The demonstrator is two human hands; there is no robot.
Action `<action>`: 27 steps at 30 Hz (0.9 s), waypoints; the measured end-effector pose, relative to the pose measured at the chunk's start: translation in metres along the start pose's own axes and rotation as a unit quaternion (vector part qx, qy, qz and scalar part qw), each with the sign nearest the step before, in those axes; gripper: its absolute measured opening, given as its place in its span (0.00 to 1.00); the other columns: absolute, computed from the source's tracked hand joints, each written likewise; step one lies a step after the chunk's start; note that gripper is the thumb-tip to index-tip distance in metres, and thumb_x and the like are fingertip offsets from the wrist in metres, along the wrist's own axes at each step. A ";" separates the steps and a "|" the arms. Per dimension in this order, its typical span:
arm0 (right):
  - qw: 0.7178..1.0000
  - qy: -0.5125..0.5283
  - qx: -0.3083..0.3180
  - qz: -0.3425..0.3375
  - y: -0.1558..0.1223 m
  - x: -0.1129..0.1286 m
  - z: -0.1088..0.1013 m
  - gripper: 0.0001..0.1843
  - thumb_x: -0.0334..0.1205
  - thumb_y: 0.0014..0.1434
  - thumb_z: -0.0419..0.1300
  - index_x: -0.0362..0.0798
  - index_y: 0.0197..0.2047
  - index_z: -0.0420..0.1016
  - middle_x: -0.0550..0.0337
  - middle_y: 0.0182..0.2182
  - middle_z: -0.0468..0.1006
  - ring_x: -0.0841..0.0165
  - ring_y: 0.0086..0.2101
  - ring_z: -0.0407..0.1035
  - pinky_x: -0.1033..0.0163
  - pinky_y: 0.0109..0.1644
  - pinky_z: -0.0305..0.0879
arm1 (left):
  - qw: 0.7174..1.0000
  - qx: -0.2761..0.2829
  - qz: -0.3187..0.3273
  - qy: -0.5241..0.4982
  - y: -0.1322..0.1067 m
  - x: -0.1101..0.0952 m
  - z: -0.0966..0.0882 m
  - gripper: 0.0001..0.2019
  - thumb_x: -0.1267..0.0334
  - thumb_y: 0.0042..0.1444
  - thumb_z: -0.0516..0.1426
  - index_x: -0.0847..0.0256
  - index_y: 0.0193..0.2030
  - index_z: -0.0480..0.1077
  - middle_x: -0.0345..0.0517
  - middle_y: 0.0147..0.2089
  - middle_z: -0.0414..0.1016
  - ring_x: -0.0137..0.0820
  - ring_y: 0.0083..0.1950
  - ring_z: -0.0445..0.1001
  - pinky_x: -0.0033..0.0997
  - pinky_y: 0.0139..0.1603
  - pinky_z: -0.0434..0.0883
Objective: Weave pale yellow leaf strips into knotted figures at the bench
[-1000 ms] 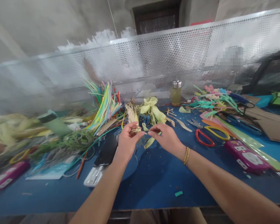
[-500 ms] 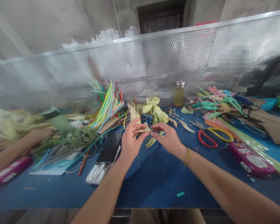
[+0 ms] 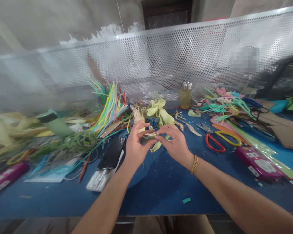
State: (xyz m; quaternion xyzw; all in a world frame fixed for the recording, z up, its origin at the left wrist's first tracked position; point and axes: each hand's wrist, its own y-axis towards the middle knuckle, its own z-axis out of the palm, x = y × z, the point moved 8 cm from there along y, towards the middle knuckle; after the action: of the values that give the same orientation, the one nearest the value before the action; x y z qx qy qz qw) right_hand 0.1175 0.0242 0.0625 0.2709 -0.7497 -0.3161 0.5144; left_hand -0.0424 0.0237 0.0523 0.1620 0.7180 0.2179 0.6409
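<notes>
Fingertips of the left hand and right hand nearly meet in a close, almost shut grip on a pale strip, raised above the blue counter. Limp yellow-green leaves lie just beyond the grip, scissors to its right, a phone nearer on its left. The strip looks thin; uneven pulling between the two pinches could tear it, and a loosened pinch could drop it among those similar leaves.
</notes>
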 end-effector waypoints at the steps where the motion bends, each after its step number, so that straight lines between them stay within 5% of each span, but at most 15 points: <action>1: 1.000 0.000 -0.003 0.006 0.001 0.000 -0.002 0.03 0.40 0.59 0.64 0.53 0.36 0.79 0.57 0.36 0.80 0.64 0.41 0.72 0.56 0.50 0.67 | 1.000 -0.004 0.004 0.013 0.001 0.000 -0.002 0.31 0.64 0.42 0.70 0.52 0.55 0.70 0.50 0.57 0.70 0.39 0.51 0.75 0.37 0.50 0.72; 5: 1.000 -0.017 -0.003 0.009 0.003 -0.001 -0.006 0.03 0.39 0.59 0.63 0.53 0.36 0.79 0.58 0.37 0.79 0.64 0.42 0.72 0.56 0.51 0.66 | 0.998 -0.022 0.014 0.066 0.004 0.002 -0.008 0.12 0.60 0.45 0.69 0.56 0.38 0.78 0.49 0.51 0.71 0.41 0.55 0.70 0.38 0.55 0.68; 9: 1.000 -0.028 0.001 -0.011 0.004 0.002 -0.005 0.03 0.39 0.59 0.64 0.52 0.37 0.79 0.58 0.36 0.79 0.65 0.41 0.72 0.56 0.51 0.65 | 0.997 -0.042 0.022 0.065 0.005 0.001 -0.012 0.05 0.60 0.48 0.67 0.56 0.31 0.79 0.48 0.46 0.73 0.39 0.52 0.70 0.39 0.57 0.66; 18: 1.000 0.010 0.020 0.019 0.000 -0.007 0.004 0.03 0.39 0.59 0.64 0.49 0.35 0.76 0.57 0.35 0.78 0.65 0.40 0.72 0.57 0.48 0.66 | 0.982 -0.059 0.088 0.154 0.003 -0.010 -0.013 0.04 0.60 0.52 0.64 0.57 0.31 0.78 0.45 0.43 0.73 0.36 0.49 0.71 0.38 0.55 0.66; 23: 0.996 0.037 0.004 0.080 -0.001 -0.023 0.003 0.05 0.41 0.58 0.64 0.49 0.34 0.75 0.58 0.34 0.78 0.66 0.38 0.72 0.58 0.45 0.66 | 0.995 -0.022 0.015 0.099 0.004 0.010 -0.008 0.11 0.57 0.51 0.65 0.55 0.41 0.78 0.47 0.51 0.72 0.38 0.55 0.70 0.36 0.50 0.67; 27: 0.996 0.035 0.007 0.078 0.000 -0.023 0.003 0.05 0.41 0.58 0.64 0.49 0.34 0.75 0.58 0.34 0.78 0.66 0.38 0.71 0.58 0.46 0.66 | 0.998 -0.018 -0.007 0.065 0.003 0.018 -0.006 0.07 0.57 0.51 0.65 0.55 0.36 0.79 0.48 0.50 0.73 0.38 0.54 0.70 0.37 0.51 0.67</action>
State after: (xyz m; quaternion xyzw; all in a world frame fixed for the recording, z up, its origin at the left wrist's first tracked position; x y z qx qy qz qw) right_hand 0.1222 0.0416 0.0476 0.2260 -0.7521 -0.2601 0.5618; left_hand -0.0507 0.0348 0.0388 0.1314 0.7553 0.2361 0.5971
